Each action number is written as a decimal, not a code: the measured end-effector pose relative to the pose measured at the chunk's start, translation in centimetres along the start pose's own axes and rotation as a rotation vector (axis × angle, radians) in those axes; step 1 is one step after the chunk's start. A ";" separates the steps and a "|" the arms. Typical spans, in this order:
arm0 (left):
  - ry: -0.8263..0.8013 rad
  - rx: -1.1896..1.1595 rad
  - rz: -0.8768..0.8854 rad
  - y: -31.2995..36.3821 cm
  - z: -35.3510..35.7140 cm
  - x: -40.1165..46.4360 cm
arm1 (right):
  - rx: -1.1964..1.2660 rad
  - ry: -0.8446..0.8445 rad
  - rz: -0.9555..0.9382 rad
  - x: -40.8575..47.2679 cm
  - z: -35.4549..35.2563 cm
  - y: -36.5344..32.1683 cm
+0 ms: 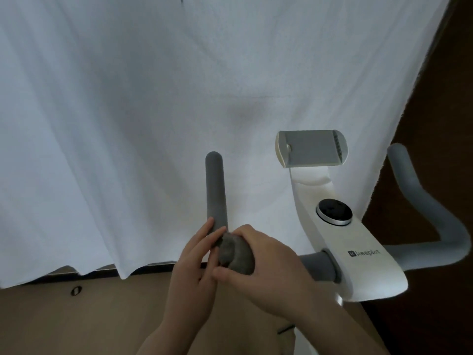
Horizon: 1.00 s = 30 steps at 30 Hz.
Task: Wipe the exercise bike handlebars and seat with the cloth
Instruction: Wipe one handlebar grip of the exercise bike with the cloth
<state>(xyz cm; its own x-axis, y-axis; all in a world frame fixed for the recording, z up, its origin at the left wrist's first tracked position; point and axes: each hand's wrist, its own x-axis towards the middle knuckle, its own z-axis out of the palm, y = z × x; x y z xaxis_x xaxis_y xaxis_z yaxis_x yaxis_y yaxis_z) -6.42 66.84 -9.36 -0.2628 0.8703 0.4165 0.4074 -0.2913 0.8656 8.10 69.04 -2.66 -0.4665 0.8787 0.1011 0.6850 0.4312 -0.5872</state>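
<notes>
Head-worn view, downward, close over handlebars [216,190]

White creased sheet [153,98] hanging as backdrop, brown floor [76,324] below, dark wall [455,98] at right, dim light

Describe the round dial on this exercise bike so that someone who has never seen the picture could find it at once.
Start at the white centre column between the two grey handlebars. Below the flat phone holder and above the printed brand name sits the round dial. It is the only circular part, black-faced with a silver rim.
</notes>
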 end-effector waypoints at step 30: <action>-0.341 0.057 0.472 -2.9 -2.2 5.2 | -0.258 0.557 0.171 -1.4 3.4 -1.6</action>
<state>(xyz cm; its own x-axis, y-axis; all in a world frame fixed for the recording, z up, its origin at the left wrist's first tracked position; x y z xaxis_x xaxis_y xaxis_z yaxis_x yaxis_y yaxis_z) -10.87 71.28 -9.08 0.2512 0.7332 0.6319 0.4606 -0.6647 0.5882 5.74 66.40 -4.64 -0.0248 0.8842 0.4665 0.8694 0.2494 -0.4266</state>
